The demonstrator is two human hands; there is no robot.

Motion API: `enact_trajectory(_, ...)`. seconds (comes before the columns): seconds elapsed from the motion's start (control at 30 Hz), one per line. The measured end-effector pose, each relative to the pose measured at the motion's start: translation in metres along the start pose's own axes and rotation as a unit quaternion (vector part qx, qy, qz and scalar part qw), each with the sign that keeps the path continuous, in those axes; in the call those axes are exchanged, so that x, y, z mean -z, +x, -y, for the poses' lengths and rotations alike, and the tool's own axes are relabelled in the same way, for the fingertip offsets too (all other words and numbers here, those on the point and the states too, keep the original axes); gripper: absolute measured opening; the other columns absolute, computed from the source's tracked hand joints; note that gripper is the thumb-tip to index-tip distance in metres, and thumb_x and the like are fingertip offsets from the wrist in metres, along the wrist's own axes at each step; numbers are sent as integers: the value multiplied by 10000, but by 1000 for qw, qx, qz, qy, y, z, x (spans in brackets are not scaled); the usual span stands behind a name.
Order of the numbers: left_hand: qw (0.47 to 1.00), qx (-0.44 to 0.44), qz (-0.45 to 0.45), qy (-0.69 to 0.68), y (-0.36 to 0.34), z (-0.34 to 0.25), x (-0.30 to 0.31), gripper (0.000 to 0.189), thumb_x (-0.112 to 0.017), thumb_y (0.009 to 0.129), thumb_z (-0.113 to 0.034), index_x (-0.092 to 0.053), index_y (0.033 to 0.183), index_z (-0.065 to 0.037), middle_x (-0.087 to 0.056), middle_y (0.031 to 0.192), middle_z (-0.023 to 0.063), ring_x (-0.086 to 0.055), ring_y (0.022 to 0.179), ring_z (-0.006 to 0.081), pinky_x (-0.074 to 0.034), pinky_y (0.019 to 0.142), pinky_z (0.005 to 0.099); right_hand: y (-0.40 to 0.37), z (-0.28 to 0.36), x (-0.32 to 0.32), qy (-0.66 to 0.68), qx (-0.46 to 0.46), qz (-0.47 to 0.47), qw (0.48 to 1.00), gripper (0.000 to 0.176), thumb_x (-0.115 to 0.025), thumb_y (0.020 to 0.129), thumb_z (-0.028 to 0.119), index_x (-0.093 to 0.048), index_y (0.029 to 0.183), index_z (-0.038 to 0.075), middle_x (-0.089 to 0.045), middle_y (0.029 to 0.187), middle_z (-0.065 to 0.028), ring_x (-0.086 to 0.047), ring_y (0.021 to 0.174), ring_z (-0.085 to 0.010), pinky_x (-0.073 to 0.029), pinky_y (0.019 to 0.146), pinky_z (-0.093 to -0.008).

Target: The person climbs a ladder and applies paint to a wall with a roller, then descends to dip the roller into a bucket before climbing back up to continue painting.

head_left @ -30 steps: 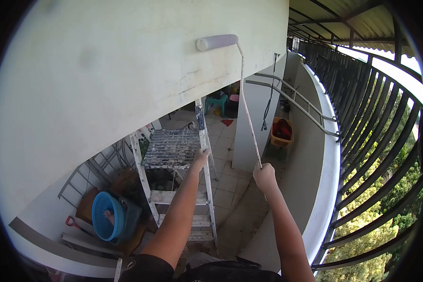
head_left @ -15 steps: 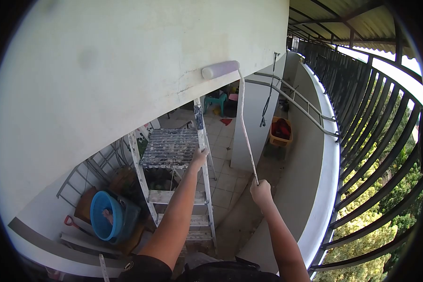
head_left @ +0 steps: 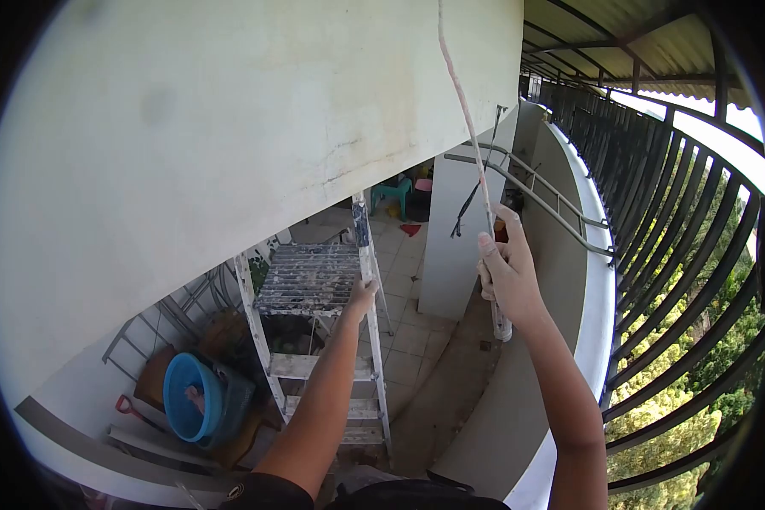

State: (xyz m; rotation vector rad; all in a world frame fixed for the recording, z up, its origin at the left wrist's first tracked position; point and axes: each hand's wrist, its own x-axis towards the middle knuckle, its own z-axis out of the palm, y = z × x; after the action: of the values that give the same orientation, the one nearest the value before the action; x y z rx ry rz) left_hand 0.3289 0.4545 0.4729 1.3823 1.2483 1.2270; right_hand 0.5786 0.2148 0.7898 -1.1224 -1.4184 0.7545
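My left hand (head_left: 363,298) is closed round the right side rail of a paint-spattered stepladder (head_left: 374,357), beside its slatted top platform (head_left: 308,276). In my right hand (head_left: 508,268) is the grip of a paint roller (head_left: 460,85), its long thin rod rising past the top edge of the picture. The thumb and fingers wrap the grip loosely, and its lower end sticks out below the hand. The roller's head is out of view. Behind the rod is a pale painted wall (head_left: 255,110) with a cracked patch near its lower edge.
A blue tub (head_left: 187,398) and a red-handled tool (head_left: 127,405) are at lower left. Metal pipe rails (head_left: 552,200) run along the curved parapet (head_left: 599,314), with dark railing bars (head_left: 680,297) beyond. A teal stool (head_left: 391,200) stands below on the tiled floor.
My right hand has risen with the paint roller, and the roller head has left the top of the view. My left hand stays on the ladder rail.
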Motion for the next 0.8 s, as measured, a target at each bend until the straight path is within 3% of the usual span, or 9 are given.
enact_trajectory(0.07, 1000, -4, -5, -5, 3, 3, 0, 445, -543, 888, -189, -411, 1263, 13, -591, 1097, 157, -577, 1005, 237, -442, 862, 340, -25, 14, 13, 31, 12, 21, 999, 519, -449, 964, 143, -312, 1465, 132, -397, 616, 25, -346, 529, -59, -332, 468, -219)
enact_trajectory(0.13, 1000, 7, -2, -7, -2, -1, -1, 434, -538, 888, -187, -424, 1254, 16, -603, 1069, 157, -586, 989, 240, -446, 860, 346, -43, 7, 27, -27, 3, 26, 999, 551, -406, 964, 66, -273, 1491, 154, -378, 619, 25, -315, 538, -67, -331, 480, -206)
enact_trajectory(0.27, 999, -21, -24, 5, -9, -10, -5, 387, -531, 889, -183, -462, 1207, 25, -615, 1040, 161, -595, 970, 242, -451, 850, 348, -89, -43, 34, -179, 66, -35, 981, 525, -439, 943, 26, -353, 1454, 113, -376, 632, 7, -338, 540, -68, -331, 497, -232)
enact_trajectory(0.47, 1000, -3, -23, 18, 2, 5, -3, 373, -538, 880, -189, -470, 1175, 30, -610, 1014, 162, -596, 948, 249, -455, 830, 347, -154, -107, 13, -163, 41, -24, 985, 369, -513, 870, -57, -582, 1224, 21, -481, 605, -123, -463, 504, -198, -383, 513, -287)
enact_trajectory(0.57, 1000, -4, -26, 16, 5, 6, -4, 374, -541, 877, -192, -469, 1171, 29, -605, 998, 163, -593, 934, 250, -456, 824, 353, -178, -116, 4, -179, 28, -35, 983, 375, -523, 871, -55, -589, 1225, 47, -494, 618, -122, -490, 512, -188, -397, 508, -306)
enact_trajectory(0.6, 999, -10, -27, 22, 8, 11, -4, 374, -541, 877, -193, -468, 1169, 28, -603, 994, 162, -592, 931, 249, -456, 821, 354, -184, -124, 5, -190, 34, -22, 981, 450, -541, 875, -37, -546, 1300, 109, -510, 632, -137, -507, 516, -220, -409, 512, -325)
enact_trajectory(0.7, 999, -20, -23, 21, 12, 18, -4, 383, -542, 876, -193, -462, 1178, 27, -601, 994, 161, -590, 931, 248, -455, 825, 356, -199, -128, 5, -213, 31, -17, 976, 459, -554, 878, -24, -532, 1315, 114, -520, 644, -163, -505, 515, -264, -417, 519, -338)
enact_trajectory(0.8, 1000, -2, -17, 13, 5, 7, -3, 395, -544, 874, -193, -456, 1191, 28, -600, 1003, 161, -588, 940, 249, -453, 837, 355, -193, -116, 18, -246, 27, 31, 969, 530, -493, 868, -65, -468, 1375, 85, -459, 646, -110, -416, 548, -124, -393, 556, -246)
